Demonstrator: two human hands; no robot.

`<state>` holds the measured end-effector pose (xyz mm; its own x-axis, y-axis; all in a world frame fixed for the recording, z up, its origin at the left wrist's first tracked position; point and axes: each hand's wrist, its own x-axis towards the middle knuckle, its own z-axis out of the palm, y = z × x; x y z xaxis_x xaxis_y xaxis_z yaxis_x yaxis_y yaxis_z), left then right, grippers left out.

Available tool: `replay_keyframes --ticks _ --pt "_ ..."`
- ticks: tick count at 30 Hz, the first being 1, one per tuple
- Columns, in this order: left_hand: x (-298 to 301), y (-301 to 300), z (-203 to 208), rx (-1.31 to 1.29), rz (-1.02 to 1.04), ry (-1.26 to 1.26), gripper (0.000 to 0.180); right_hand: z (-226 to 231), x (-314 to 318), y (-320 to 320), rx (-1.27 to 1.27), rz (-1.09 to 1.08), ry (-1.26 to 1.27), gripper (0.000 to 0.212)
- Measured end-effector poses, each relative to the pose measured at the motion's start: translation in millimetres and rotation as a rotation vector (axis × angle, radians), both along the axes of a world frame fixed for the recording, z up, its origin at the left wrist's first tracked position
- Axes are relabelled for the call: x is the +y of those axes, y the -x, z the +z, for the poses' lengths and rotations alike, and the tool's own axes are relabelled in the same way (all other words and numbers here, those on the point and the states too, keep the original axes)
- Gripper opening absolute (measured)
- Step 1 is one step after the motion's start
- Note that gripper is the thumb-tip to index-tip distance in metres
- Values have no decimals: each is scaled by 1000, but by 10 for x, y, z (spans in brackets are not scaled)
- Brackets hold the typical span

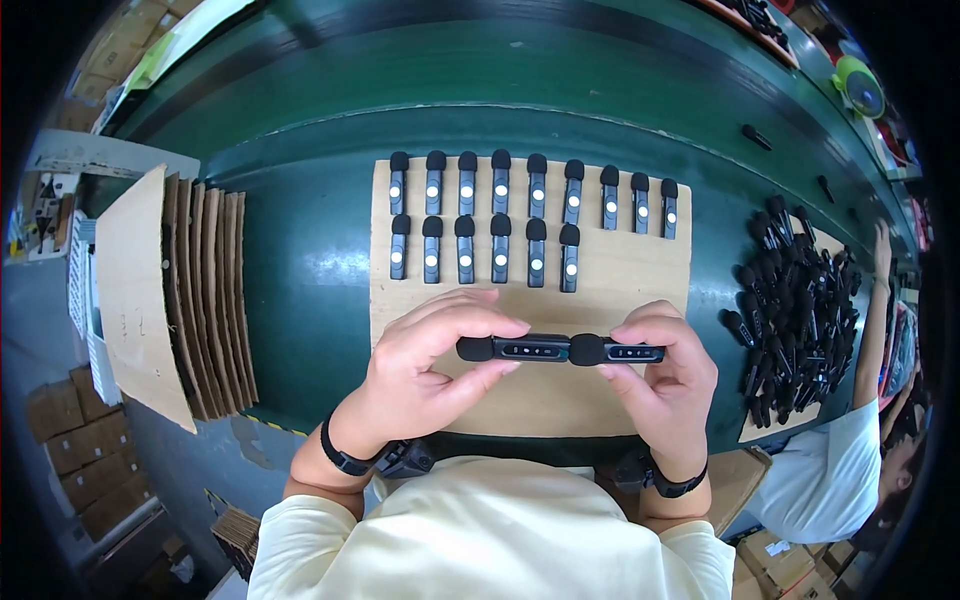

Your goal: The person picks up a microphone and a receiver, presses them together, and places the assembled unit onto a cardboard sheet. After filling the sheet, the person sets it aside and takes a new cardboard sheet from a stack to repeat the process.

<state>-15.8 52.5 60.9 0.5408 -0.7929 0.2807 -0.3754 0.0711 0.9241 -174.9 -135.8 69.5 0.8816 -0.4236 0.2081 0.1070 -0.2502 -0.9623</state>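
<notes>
Over a cardboard sheet (520, 410), my left hand (425, 355) pinches a small black wireless microphone (530, 349) with a foam tip, thumb below and fingers above. A second such microphone (632, 353) is gripped between the thumb and fingers of my right hand (668, 365). Both lie sideways, foam tips to the left, in one line; the right one's foam meets the left one's tail end. Small marks show on their near faces. Beyond my hands, several like microphones (500, 250) stand in two rows on the sheet, foam tips away from me, each with a white dot.
To the right lies a large heap of black microphones (795, 320) on cardboard. Folded cardboard sheets (205, 300) stand at the left of the green table (310, 300). A co-worker (830, 470) reaches along the right side. A green fan (860, 88) is at the far right.
</notes>
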Motion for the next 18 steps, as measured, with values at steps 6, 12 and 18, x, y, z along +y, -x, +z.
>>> replay_keyframes --ticks 6,12,18 --pt "-11 -9 18 3 -9 6 32 33 1 -8 9 8 56 30" --pt "-30 -22 17 17 -45 46 30 47 -10 -10 19 8 83 29" --pt "-41 -22 27 13 -56 57 29 36 -9 10 28 9 106 29"
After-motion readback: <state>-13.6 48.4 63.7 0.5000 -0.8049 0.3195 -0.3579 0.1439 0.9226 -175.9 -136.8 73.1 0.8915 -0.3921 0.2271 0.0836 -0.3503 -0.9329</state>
